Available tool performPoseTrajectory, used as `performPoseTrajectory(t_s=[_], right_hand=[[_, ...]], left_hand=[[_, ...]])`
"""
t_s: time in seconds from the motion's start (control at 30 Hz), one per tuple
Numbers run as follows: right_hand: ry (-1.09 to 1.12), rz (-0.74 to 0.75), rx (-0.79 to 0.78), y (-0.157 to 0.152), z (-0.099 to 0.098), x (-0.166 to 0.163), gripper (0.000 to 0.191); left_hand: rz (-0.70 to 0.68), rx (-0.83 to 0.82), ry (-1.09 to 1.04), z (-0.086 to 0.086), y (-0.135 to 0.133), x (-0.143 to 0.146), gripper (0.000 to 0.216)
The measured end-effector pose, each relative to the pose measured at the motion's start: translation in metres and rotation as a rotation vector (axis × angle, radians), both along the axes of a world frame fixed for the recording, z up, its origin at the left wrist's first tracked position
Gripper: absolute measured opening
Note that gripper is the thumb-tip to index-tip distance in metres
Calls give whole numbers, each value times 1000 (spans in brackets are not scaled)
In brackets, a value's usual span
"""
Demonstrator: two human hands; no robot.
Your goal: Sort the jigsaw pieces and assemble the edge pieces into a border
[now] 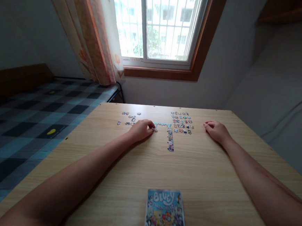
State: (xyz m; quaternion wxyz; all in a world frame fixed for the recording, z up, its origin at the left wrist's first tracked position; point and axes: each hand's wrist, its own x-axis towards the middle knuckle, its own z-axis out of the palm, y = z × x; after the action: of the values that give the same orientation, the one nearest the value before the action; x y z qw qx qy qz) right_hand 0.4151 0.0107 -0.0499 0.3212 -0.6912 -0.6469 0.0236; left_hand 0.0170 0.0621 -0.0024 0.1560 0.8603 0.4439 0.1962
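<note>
My left hand (142, 130) reaches to the middle of the table, thumb and forefinger closed on a small puzzle piece (155, 129). That piece lies just under the left end of the top row of joined puzzle pieces (170, 137), which form a corner: a strip along the top and another down the right side. Part of the top strip's left end is hidden by my fingers. Off to the right, my right hand (216, 131) rests on the table with its fingers curled together, and I see nothing in them. It is nearest the rows of loose pieces.
Several rows of loose puzzle pieces (182, 122) lie right of the joined strip. A few scattered pieces (132, 118) are beyond my left hand. A puzzle picture box marked Bluey (166, 215) lies near me on the wooden table (113, 193). A checked bed (22, 123) stands left.
</note>
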Motion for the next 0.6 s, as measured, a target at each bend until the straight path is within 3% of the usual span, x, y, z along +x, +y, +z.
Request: performPoseTrajectory(t_s=[0.6], right_hand=[[3,4,-1,1,-1,0,39]], left_hand=[[-74,40,7,-1,1,-1,16]])
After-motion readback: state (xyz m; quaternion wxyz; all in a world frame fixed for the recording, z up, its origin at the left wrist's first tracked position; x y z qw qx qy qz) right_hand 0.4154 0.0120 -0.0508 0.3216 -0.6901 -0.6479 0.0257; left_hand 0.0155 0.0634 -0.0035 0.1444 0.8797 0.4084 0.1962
